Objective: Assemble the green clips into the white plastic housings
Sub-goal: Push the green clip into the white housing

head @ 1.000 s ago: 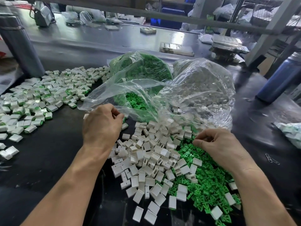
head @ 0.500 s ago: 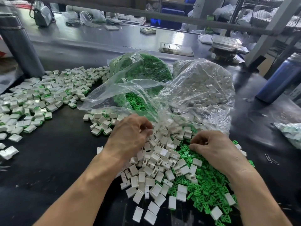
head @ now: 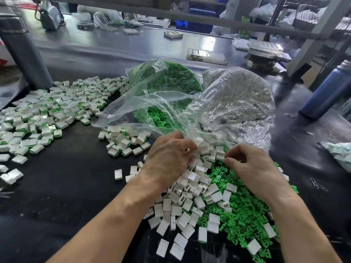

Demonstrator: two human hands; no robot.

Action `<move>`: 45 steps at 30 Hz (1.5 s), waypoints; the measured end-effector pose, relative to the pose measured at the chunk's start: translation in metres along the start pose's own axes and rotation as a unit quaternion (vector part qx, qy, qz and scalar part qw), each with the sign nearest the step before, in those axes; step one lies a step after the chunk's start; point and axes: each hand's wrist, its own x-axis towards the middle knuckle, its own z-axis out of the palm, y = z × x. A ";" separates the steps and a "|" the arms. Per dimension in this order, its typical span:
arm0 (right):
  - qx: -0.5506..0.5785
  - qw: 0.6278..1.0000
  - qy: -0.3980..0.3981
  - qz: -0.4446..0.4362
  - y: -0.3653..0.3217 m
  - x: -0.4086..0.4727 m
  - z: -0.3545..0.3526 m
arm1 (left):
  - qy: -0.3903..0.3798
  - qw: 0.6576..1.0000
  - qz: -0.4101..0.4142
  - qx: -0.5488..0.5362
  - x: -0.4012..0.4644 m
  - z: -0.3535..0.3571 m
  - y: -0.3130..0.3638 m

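Both hands — left hand (head: 168, 158), right hand (head: 252, 168) — rest on white housings (head: 191, 202) beside green clips (head: 245, 207).

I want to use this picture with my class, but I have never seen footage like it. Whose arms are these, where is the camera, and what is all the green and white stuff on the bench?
There is no machine here: a person works with bare hands, and one wide camera worn on their head looks down at them. The left hand and right hand both reach into a heap of loose white plastic housings, fingers curled; what each holds is hidden. Beside these lie loose green clips. Behind stand two clear bags, one of clips and one of housings. On the left of the dark bench lies a big pile of finished pieces, white with green showing, and a smaller pile sits nearer the hands.
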 end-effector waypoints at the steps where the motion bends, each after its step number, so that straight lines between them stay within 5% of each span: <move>1: 0.026 1.000 0.001 0.000 0.000 0.000 0.001 | 0.003 1.000 0.000 -0.002 0.000 0.000 0.000; 9: 0.228 0.973 -0.004 -0.042 -0.010 -0.004 0.008 | 0.022 0.993 0.001 -0.118 -0.005 -0.008 0.001; 18: 0.372 0.923 -0.038 -0.093 -0.027 -0.013 0.023 | 0.050 0.904 -0.014 -0.424 -0.007 -0.018 0.005; 31: 0.477 0.874 -0.036 -0.092 -0.034 -0.014 0.030 | 0.023 0.895 -0.007 -0.445 -0.006 -0.008 0.006; 45: 0.431 0.896 -0.018 -0.104 -0.032 -0.015 0.035 | 0.009 0.890 -0.003 -0.457 -0.006 -0.006 0.005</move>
